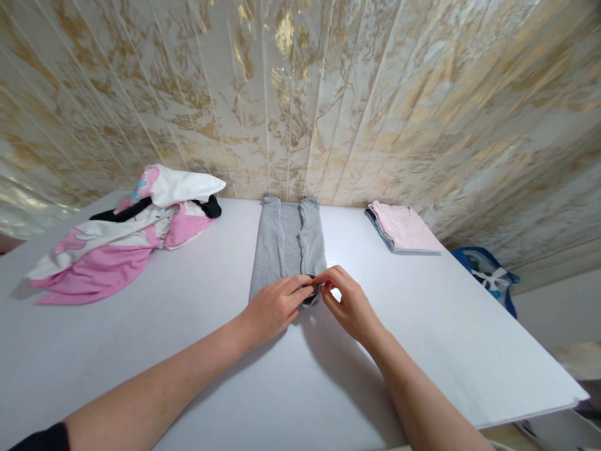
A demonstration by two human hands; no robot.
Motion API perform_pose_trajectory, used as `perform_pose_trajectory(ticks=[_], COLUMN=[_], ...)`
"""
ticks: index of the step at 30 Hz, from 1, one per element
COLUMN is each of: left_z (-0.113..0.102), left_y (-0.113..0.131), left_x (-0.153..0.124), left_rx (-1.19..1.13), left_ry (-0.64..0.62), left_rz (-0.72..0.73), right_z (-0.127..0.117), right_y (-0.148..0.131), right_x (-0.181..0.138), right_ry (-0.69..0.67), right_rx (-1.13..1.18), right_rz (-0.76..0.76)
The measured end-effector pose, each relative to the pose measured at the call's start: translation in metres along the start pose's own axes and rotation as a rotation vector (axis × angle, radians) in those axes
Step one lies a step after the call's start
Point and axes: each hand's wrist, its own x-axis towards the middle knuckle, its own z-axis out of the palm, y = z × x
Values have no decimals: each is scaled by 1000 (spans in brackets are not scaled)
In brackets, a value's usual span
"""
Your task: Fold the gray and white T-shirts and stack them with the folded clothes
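A grey garment (267,247) lies on the white table with its sides folded inward, making a long strip. Its near end has a dark patch that shows between my hands. My left hand (277,305) rests on that near end, fingers bent over the cloth. From the other side my right hand (347,300) pinches the edge by the dark patch between thumb and forefinger. Part of the near edge is hidden under my left hand.
To the left lies a loose heap of pink, white and black clothes (117,263). A folded stack with a pink piece (404,227) on top sits at the back right. A blue-trimmed bag (493,279) stands beyond the right edge of the white table (469,351). A patterned curtain (291,94) hangs behind.
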Motion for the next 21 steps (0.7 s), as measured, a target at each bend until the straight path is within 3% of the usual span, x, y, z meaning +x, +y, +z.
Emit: perform_pose_trajectory(ticks=[7, 21], left_z=[1, -2], left_y=[1, 1], left_x=[1, -1], left_rx=[-19, -120], left_ry=[17, 24], left_rz=[2, -83], right_z=[1, -2], right_y=[4, 7], right_x=[-1, -1], right_ry=[9, -59], right_rx=[-85, 91], right_rz=[-4, 91])
